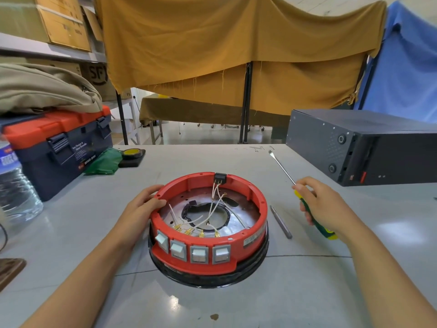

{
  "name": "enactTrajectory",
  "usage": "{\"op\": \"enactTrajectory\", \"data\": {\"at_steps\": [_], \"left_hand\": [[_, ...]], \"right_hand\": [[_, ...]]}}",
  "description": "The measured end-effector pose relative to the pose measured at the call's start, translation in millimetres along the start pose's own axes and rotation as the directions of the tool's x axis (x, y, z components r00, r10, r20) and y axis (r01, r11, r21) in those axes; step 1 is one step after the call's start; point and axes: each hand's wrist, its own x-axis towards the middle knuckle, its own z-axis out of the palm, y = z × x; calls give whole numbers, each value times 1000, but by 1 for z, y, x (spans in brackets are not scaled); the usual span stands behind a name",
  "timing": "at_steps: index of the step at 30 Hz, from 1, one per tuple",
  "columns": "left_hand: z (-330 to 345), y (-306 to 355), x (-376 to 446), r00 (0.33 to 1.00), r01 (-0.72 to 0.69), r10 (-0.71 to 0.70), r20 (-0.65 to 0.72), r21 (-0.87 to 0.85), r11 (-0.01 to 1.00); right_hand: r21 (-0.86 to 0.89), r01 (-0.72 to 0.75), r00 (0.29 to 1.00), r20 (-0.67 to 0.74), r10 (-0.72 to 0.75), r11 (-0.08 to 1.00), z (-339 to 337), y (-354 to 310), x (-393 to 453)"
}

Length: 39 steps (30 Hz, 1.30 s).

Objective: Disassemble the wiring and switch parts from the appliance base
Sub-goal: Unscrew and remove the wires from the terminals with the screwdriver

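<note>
A round red appliance base (256, 209) on a black ring lies upside down at the table's middle. Several white rocker switches (199, 254) line its near wall. White wires (214, 210) run from a black socket (220, 179) at the far rim to brass terminals behind the switches. My left hand (144, 204) grips the base's left rim. My right hand (324, 204), to the right of the base, holds a green and yellow screwdriver (316, 224) whose long shaft points up and away.
A grey metal bar (280, 222) lies just right of the base. A black computer case (369, 147) stands at right. At left are an orange and blue toolbox (61, 145), a water bottle (14, 183), a green bag (105, 162) and a tape roll (133, 153).
</note>
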Motion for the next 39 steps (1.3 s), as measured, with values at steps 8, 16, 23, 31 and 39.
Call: {"op": "enactTrajectory", "data": {"at_steps": [8,16,23,31,39], "left_hand": [[-7,4,2,1000,6,-5,-12,79,997],[-6,5,8,995,97,-99,-15,-110,989],[-4,5,8,990,134,-131,50,-66,989],[-20,17,-2,962,95,-142,235,201,975],[-35,24,-5,933,153,-234,272,288,945]], "right_hand": [[471,-140,966,259,15,871,18,-21,-4],[495,-163,954,301,7,853,29,-30,-4],[473,-136,964,267,6,871,41,-32,-5],[499,-136,981,189,46,856,41,-28,-8],[515,-151,985,150,85,844,42,-28,-12]]}}
